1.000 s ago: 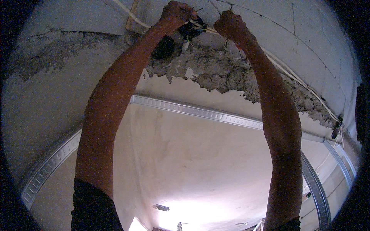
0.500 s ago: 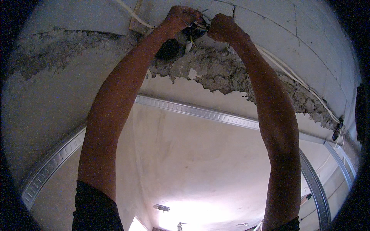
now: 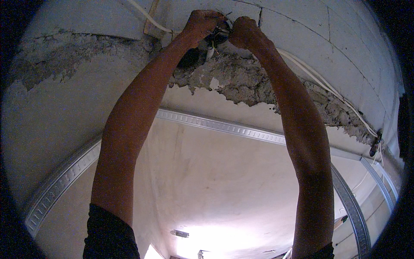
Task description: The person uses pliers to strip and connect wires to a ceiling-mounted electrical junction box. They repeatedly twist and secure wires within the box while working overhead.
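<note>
Both arms are lifted high, it seems because the round black box (image 3: 221, 38) sits far up in the rough wall, above the broken plaster (image 3: 241, 80). The box is probably placed there so that the cable ends can come together in one place: a bundle of thin wires (image 3: 223, 31) shows in its mouth, and a short white cable end (image 3: 210, 52) hangs just below it. The white cables (image 3: 321, 80) on the right run along the wall toward this area, and one more white cable (image 3: 146, 16) comes from the far left.

The left hand (image 3: 204, 26) is at the left edge of the box and the right hand (image 3: 245, 34) at its right edge, perhaps so that the wires can be handled from two sides. The wires lie between the hands, just beside the left fingertips; a thin dark wire end (image 3: 228, 15) sticks out near them. The left fingers are bent and look close together, but I cannot tell whether they pinch this wire. The right fingers are curled inward, and their tips are hidden, so I cannot tell what they grip.
</note>
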Motion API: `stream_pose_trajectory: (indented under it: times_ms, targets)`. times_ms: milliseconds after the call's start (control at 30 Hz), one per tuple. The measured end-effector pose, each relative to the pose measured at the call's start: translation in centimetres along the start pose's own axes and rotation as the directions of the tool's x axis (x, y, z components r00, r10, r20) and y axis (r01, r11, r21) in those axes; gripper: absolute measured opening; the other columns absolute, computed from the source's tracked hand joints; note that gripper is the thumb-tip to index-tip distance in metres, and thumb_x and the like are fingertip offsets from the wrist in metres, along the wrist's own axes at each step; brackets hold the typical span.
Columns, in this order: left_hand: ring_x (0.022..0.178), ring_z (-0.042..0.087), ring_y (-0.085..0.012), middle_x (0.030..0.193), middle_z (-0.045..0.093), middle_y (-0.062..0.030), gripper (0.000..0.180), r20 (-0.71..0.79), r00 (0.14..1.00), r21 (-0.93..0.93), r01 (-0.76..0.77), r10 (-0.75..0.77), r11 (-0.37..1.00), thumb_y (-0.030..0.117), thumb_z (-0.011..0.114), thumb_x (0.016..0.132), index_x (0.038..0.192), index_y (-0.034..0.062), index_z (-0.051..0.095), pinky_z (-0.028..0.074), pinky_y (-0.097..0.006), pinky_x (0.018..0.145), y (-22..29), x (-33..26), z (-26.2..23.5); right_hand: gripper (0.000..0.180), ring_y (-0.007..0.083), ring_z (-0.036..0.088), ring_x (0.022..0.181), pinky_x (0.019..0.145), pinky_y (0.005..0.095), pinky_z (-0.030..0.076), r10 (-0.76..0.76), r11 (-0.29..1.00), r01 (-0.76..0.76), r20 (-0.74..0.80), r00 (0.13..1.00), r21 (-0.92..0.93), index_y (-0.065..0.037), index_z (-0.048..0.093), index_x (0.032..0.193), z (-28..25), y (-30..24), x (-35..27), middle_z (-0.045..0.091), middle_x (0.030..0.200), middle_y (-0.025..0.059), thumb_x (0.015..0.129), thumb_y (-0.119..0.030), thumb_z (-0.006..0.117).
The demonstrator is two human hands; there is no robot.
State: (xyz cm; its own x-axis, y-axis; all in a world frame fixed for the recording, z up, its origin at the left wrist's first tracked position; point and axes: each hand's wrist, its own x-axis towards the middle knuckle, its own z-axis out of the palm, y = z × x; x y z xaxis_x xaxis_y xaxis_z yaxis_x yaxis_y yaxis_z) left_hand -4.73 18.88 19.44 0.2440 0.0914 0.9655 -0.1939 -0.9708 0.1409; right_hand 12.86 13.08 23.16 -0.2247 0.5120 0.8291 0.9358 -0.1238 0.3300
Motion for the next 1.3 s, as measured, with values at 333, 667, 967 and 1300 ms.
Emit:
stream_pose_trajectory:
  times_ms: [333,667,967,1300]
  targets:
    - [0.086,0.063,-0.0114,0.094,0.073,-0.0021,0.025,0.03,0.994,0.005,0.105,-0.106,0.994,0.026,0.072,0.092,0.107,0.0069,0.075,0.051,-0.03,0.078,-0.3,0.3,0.6,0.025,0.039,0.073,0.082,0.078,0.0481,0.059,-0.408,0.853,0.339,-0.104,0.907,-0.398,0.003,0.075,0.077,1.0,1.6,-0.3,0.071,0.079,0.0258,0.079,-0.02,0.067]
    - [0.07,0.051,-0.0093,0.084,0.068,0.0015,0.037,0.089,0.991,0.156,0.083,-0.097,0.984,0.044,0.077,0.09,0.104,0.0103,0.073,0.042,-0.029,0.061,-0.8,0.1,0.6,0.044,0.029,0.071,0.065,0.068,0.0416,0.058,-0.356,0.928,0.358,-0.036,0.934,0.103,0.003,0.071,0.069,-0.9,2.6,-1.9,0.072,0.072,0.0169,0.073,-0.039,0.085]
    - [0.083,0.065,-0.0154,0.093,0.074,-0.0044,0.05,0.005,0.999,0.216,0.042,-0.044,0.975,0.054,0.079,0.084,0.103,0.0079,0.076,0.052,-0.036,0.077,-1.4,0.4,0.6,0.043,0.0191,0.062,0.051,0.055,0.0348,0.053,-0.498,0.715,0.401,0.015,0.867,0.572,0.002,0.065,0.064,-1.6,3.4,-3.0,0.066,0.059,0.0091,0.084,-0.034,0.078]
    - [0.083,0.069,-0.0169,0.094,0.076,-0.0074,0.032,-0.067,0.997,0.225,0.062,-0.048,0.972,0.037,0.073,0.093,0.104,0.0069,0.077,0.054,-0.038,0.076,0.0,0.1,2.5,0.05,0.0283,0.068,0.049,0.049,0.0442,0.056,-0.01,0.894,-0.142,0.336,0.942,0.426,0.003,0.065,0.069,-0.2,2.3,-2.3,0.068,0.061,0.0168,0.092,-0.042,0.07]
